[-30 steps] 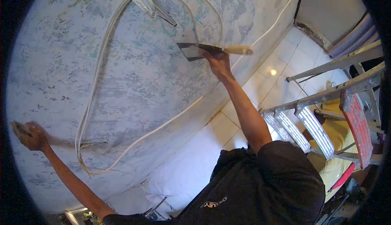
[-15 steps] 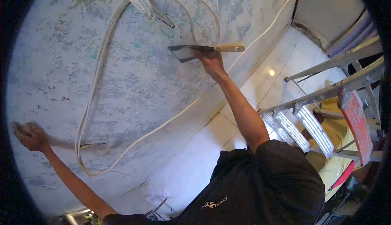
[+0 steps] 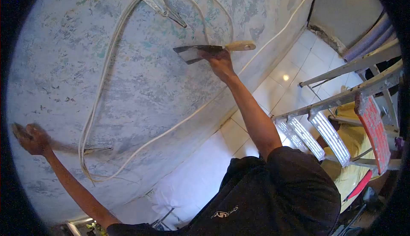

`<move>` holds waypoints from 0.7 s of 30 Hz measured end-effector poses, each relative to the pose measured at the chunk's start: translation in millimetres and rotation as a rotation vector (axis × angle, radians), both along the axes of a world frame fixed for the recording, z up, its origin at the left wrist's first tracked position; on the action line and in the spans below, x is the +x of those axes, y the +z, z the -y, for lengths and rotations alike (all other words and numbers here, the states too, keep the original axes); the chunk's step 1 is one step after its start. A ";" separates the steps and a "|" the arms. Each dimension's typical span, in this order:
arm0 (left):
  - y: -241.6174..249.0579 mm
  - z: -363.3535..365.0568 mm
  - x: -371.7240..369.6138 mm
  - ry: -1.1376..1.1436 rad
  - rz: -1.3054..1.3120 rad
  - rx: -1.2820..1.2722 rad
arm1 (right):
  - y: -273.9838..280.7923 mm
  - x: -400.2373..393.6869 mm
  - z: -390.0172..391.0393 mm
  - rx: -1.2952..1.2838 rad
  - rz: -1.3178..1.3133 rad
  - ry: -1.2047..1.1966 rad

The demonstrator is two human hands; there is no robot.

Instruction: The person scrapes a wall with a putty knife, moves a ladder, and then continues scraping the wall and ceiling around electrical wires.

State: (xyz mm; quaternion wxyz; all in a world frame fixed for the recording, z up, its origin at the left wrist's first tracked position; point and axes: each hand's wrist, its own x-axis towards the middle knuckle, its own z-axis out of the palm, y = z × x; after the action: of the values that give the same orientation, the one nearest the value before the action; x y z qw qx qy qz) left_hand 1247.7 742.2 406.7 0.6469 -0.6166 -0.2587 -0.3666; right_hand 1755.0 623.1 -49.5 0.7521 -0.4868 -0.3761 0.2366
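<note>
In my right hand [image 3: 220, 63] is a putty knife [image 3: 194, 50] with a wide metal blade and a wooden handle. Its blade points left and its handle right, close to the patchy blue-white wall [image 3: 145, 95]. My left hand [image 3: 36, 141] is at the wall's far left, fingers closed round a small brownish thing [image 3: 18, 130] that is too blurred to name. Between my hands a white cable [image 3: 97, 95] hangs in a large loop. A hinged metal bracket [image 3: 158, 4] sits at the loop's top, above the putty knife.
On the right stands a paint-spattered stepladder [image 3: 331, 135] with a red top step [image 3: 373, 129]. Yellow cloth [image 3: 354, 142] lies behind it. White floor tiles [image 3: 294, 65] meet the wall's foot, and a pale sheet [image 3: 192, 172] lies below. A rolled purple mat [image 3: 371, 39] is at upper right.
The putty knife and my right hand have shifted very slightly up and left. My left hand stays at about the same place, still blurred. The view has moved slightly.
</note>
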 end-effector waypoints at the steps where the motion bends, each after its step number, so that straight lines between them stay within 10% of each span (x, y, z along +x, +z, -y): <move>1: 0.9 2.5 3.7 0.023 -0.006 0.015 | 2.5 -7.6 -0.6 -0.088 0.012 -0.023; 13: 0.8 -2.7 5.1 -0.065 0.011 -0.086 | 1.9 24.0 19.3 -0.186 0.094 -0.009; 15: -5.3 4.7 14.1 -0.065 0.000 -0.037 | -11.6 40.1 5.4 0.181 -0.146 0.109; 21: -7.7 13.7 19.6 -0.052 0.025 -0.066 | 1.6 -13.3 -12.4 -0.152 0.199 0.166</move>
State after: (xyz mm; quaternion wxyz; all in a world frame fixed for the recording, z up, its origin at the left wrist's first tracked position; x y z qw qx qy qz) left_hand 1267.3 728.5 399.0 0.6133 -0.6393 -0.2627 -0.3823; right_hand 1741.7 635.5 -48.0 0.6501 -0.5305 -0.4686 0.2764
